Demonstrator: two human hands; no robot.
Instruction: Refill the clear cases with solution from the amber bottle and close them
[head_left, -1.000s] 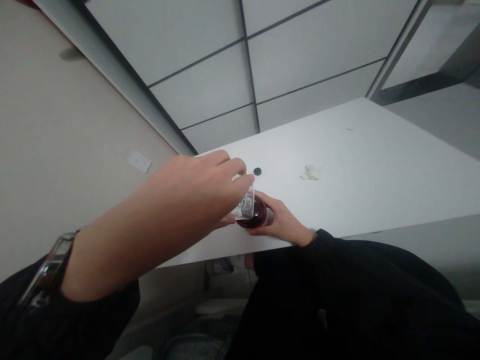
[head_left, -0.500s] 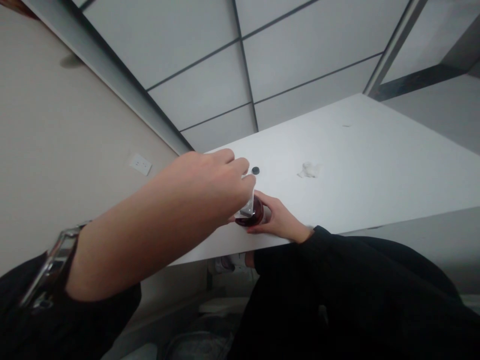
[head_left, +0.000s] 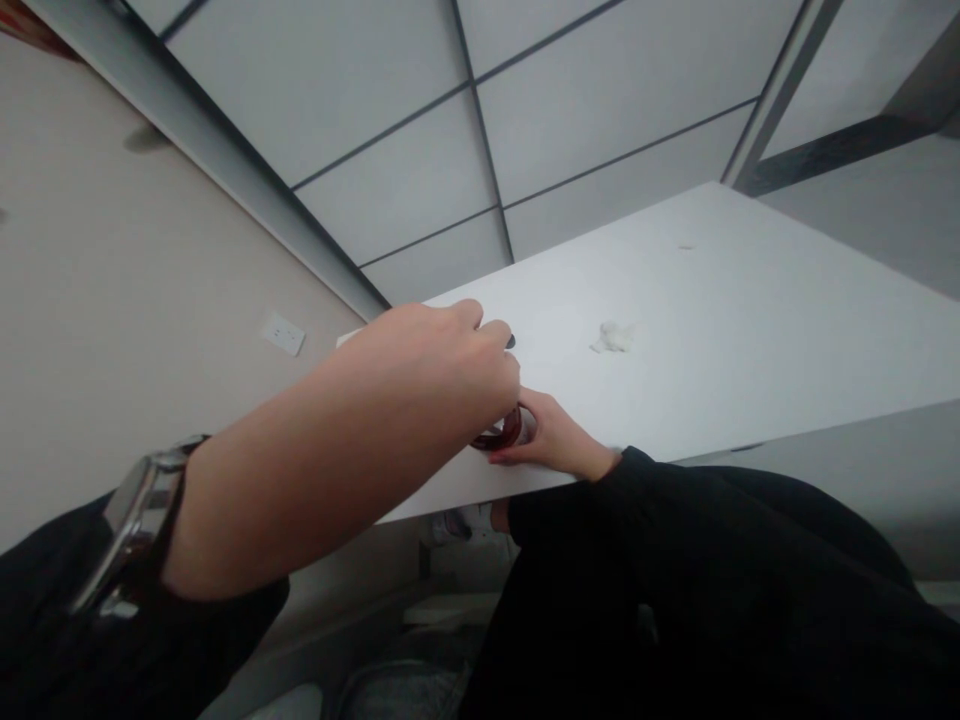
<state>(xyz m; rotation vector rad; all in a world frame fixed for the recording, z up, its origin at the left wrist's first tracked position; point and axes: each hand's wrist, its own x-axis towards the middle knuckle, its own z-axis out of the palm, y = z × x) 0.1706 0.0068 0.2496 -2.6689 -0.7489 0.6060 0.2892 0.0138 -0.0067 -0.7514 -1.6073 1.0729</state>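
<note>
Head view showed us two bare hands meeting at a small jar (head_left: 505, 436) with dark red content, which stood on the white table (head_left: 712, 330) close to its near edge. We take this jar as our landmark.

We judged that the hands were working at the top of the jar. To do this well, we thought the jar should stand flat on the table and not tilt, because the red content could spill. The lower hand should press it down firmly while the upper hand acts only on the top. The near edge was close to the jar, so any push toward it would be a risk.

The right hand (head_left: 556, 442) came from the right of the jar and was wrapped around its side, thumb and fingers closed on the glass. The left hand (head_left: 442, 365), with a watch (head_left: 131, 520) on the wrist, lay over the jar from the left. Its fingers were bent down and drawn together above the top. The hand hid the top of the jar, so we could not tell whether it clamped the top, held some other small thing, or only touched it.

Just beyond the jar a small black round piece (head_left: 511, 342) peeked out behind the left fingers. A crumpled white scrap (head_left: 611, 337) lay farther to the right of the jar, well apart.
</note>
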